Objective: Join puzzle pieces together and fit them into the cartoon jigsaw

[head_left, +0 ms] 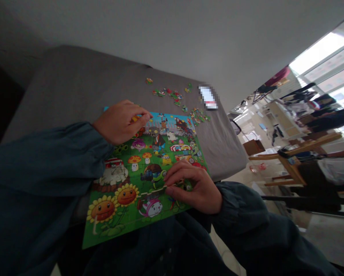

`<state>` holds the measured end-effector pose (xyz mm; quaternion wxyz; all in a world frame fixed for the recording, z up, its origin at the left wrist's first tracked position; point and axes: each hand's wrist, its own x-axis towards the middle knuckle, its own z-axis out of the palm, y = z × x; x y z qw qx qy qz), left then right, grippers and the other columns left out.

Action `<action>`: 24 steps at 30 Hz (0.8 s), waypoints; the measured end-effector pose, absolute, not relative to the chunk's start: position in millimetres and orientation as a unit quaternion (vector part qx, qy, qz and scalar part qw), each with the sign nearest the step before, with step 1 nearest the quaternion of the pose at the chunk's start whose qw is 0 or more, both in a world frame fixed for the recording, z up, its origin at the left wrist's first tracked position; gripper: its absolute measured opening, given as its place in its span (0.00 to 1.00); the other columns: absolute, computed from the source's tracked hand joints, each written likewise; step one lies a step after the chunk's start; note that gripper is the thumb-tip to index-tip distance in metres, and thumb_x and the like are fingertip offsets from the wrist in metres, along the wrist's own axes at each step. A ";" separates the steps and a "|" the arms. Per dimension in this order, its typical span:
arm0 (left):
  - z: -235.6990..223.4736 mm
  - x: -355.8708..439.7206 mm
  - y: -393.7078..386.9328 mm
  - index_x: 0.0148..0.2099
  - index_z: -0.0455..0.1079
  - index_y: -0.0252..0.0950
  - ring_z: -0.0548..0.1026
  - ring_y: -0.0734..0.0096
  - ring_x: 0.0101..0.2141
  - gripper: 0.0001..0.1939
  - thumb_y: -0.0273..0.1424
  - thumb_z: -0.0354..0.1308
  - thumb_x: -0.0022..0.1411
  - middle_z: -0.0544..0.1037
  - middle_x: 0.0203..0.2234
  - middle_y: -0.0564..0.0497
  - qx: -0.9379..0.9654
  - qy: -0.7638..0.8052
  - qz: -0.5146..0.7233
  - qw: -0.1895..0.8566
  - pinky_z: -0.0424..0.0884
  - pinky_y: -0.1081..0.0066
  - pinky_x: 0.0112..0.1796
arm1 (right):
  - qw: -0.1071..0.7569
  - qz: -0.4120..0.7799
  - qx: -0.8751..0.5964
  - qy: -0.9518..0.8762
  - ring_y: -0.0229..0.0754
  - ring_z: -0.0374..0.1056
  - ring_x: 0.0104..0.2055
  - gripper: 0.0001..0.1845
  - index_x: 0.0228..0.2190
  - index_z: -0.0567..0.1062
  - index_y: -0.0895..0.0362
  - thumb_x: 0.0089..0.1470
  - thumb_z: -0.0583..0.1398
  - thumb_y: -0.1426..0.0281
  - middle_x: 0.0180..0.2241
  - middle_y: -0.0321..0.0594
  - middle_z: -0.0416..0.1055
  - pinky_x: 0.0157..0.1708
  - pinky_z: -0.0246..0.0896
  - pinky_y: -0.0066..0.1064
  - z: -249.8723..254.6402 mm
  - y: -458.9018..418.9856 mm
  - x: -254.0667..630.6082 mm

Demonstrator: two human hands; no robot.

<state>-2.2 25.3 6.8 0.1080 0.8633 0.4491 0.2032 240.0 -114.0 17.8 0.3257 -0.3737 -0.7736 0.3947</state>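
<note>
A colourful jigsaw puzzle [148,168] with cartoon sunflowers, mushrooms and other figures lies in front of me, its near edge over my lap. My left hand [122,122] rests over its far left part, fingers bent and pressed together with the thumb; whatever is between them is hidden. At the near right part is my right hand [196,188], with thumb and fingers pinching at the puzzle. A pale raised seam [153,190] runs from those fingertips to the left. Loose puzzle pieces [199,116] lie beyond the puzzle's far right corner.
More loose pieces [168,92] are scattered on the grey cloth-covered surface [82,80]. A phone [208,96] with a lit, blurred screen lies near the pale wall [172,34]. To the right, a wooden chair [298,153] and a cluttered room stretch towards bright windows.
</note>
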 end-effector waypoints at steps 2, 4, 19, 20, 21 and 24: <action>6.9 -1.8 25.6 0.52 0.75 0.29 0.73 0.55 0.47 0.29 0.42 0.38 0.72 0.82 0.46 0.38 0.864 0.448 0.204 0.108 0.65 0.56 0.53 | 0.333 0.391 -0.374 -0.772 0.40 0.75 0.40 0.02 0.31 0.80 0.55 0.55 0.68 0.71 0.35 0.39 0.79 0.47 0.65 0.39 16.5 -114.0 239.5; 6.8 -1.3 26.0 0.52 0.75 0.28 0.73 0.54 0.47 0.29 0.42 0.38 0.72 0.82 0.46 0.38 0.863 0.448 0.205 0.109 0.66 0.55 0.53 | 0.339 0.388 -0.375 -0.771 0.40 0.75 0.39 0.02 0.31 0.80 0.55 0.55 0.68 0.71 0.35 0.38 0.79 0.47 0.64 0.39 14.9 -114.1 238.8; 4.2 -0.4 27.3 0.51 0.76 0.31 0.75 0.53 0.46 0.29 0.43 0.38 0.70 0.82 0.44 0.39 0.860 0.451 0.212 0.104 0.67 0.55 0.52 | 0.342 0.363 -0.386 -0.776 0.39 0.74 0.39 0.03 0.30 0.79 0.56 0.54 0.68 0.73 0.34 0.38 0.80 0.49 0.61 0.40 10.9 -109.1 233.4; 3.7 -0.5 27.7 0.50 0.76 0.32 0.75 0.53 0.46 0.29 0.43 0.38 0.70 0.82 0.44 0.39 0.861 0.451 0.213 0.103 0.67 0.55 0.52 | 0.340 0.363 -0.388 -0.776 0.39 0.74 0.39 0.03 0.29 0.79 0.56 0.54 0.68 0.72 0.34 0.38 0.80 0.49 0.61 0.40 10.6 -108.5 233.4; 3.2 -0.5 28.0 0.50 0.76 0.32 0.75 0.53 0.46 0.29 0.43 0.38 0.70 0.82 0.44 0.40 0.861 0.450 0.213 0.102 0.67 0.55 0.52 | 0.338 0.363 -0.389 -0.776 0.39 0.74 0.39 0.03 0.29 0.79 0.56 0.54 0.68 0.72 0.34 0.38 0.80 0.49 0.61 0.40 10.4 -107.9 233.4; 1.0 -0.6 29.1 0.50 0.76 0.35 0.75 0.54 0.46 0.28 0.44 0.38 0.70 0.82 0.43 0.42 0.860 0.450 0.218 0.100 0.67 0.56 0.52 | 0.333 0.361 -0.392 -0.778 0.40 0.74 0.40 0.03 0.30 0.79 0.55 0.55 0.68 0.71 0.35 0.38 0.80 0.48 0.62 0.40 10.5 -106.5 233.7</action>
